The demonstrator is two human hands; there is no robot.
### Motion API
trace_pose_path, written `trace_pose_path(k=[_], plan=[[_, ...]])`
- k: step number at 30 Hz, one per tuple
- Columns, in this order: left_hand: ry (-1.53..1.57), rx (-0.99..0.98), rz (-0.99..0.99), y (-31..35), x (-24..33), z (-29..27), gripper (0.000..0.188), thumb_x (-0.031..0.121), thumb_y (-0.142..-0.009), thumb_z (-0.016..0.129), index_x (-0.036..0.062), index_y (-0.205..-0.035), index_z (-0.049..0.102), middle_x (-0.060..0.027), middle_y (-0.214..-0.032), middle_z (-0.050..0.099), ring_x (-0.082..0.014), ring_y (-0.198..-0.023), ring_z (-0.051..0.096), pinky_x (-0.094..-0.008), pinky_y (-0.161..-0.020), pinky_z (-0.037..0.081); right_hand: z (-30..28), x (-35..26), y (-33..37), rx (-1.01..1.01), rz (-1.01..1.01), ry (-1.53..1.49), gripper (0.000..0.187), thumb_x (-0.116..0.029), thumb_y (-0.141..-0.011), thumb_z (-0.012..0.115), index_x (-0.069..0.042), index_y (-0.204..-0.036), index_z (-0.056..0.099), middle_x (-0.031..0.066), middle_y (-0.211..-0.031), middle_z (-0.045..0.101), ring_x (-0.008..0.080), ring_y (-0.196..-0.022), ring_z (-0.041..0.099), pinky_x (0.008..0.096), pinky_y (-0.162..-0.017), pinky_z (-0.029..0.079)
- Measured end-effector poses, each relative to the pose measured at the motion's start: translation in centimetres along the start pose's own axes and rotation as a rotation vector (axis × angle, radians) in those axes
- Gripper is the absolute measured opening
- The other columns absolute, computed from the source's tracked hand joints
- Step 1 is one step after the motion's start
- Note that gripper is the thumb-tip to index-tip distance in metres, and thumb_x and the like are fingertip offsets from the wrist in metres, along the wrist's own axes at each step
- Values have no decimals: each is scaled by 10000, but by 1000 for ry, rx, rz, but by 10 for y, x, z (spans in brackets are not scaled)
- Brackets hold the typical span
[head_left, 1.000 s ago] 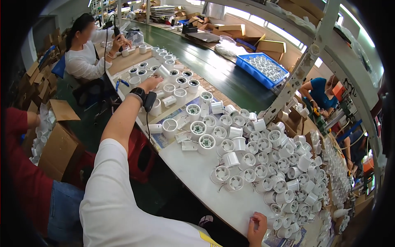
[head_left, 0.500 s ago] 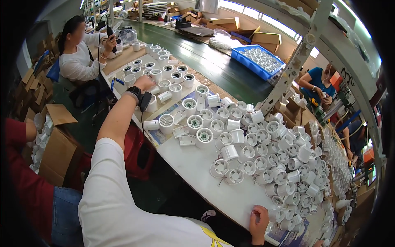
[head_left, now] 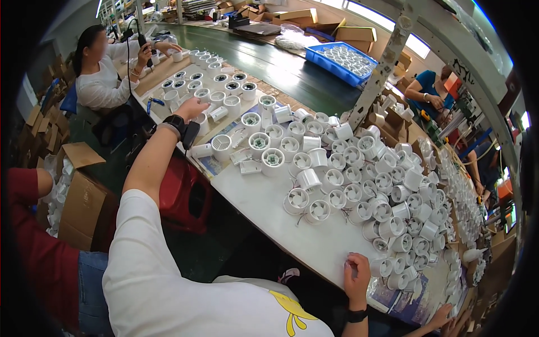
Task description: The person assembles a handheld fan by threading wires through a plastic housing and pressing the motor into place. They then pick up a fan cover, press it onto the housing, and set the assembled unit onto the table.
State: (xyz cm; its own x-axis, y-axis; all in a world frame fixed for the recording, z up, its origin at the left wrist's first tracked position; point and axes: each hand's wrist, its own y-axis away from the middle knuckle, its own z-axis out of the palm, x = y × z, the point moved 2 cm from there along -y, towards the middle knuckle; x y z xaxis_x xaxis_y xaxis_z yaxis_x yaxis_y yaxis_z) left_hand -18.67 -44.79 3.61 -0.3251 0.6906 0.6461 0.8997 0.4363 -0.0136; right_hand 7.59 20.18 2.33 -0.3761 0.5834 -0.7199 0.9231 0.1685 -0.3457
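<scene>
My left hand (head_left: 192, 108) reaches across the table's far left part, its fingers curled among white plastic cylinders. Whatever lies within its grip is hidden. Close by are a slatted-top cylinder (head_left: 231, 103) and a white cylinder (head_left: 201, 122) just below the fingers. Cylinders with dark insides (head_left: 232, 87) stand in rows beyond. Near the table's front edge, my right hand (head_left: 357, 275) rests with loosely bent fingers and nothing visible in them. To its right spreads a large heap of white fan housings (head_left: 384, 182), many with thin wires. Several housings with green circuit boards (head_left: 273, 160) stand between the hands.
Blue-handled pliers (head_left: 154, 103) lie at the table's left edge. A co-worker in white (head_left: 104, 84) sits at the far left holding a black tool. A blue tray of parts (head_left: 341, 63) is across the green belt (head_left: 264, 53). A red stool (head_left: 182, 194) stands below the table.
My view has shifted slightly. My left hand has drawn back a little from the slatted cylinders. The co-worker's other hand now reaches to a white cylinder. Another person's hands appear at the lower right.
</scene>
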Motion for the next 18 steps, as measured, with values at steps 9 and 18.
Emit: trace_pose_path(k=[9,18], plan=[[-106,21,269,48,54,7,660,414,-808,695,2,-1285,498,-193,-1217,599,-275,-1081,604,-371,-881,495,-1,0,-1,-9,13,-27,179,9,-841,572,1,-1019,591,132,-1046,598,212,-875,594,288,-763,495],[-65,-254,541,141,52,12,562,305,-741,782,7,-1175,587,-182,-1117,648,-274,-1043,619,-348,-915,471,-2,-2,-2,-23,-4,-41,179,10,-839,571,1,-1017,591,130,-1039,600,213,-879,597,288,-771,492]])
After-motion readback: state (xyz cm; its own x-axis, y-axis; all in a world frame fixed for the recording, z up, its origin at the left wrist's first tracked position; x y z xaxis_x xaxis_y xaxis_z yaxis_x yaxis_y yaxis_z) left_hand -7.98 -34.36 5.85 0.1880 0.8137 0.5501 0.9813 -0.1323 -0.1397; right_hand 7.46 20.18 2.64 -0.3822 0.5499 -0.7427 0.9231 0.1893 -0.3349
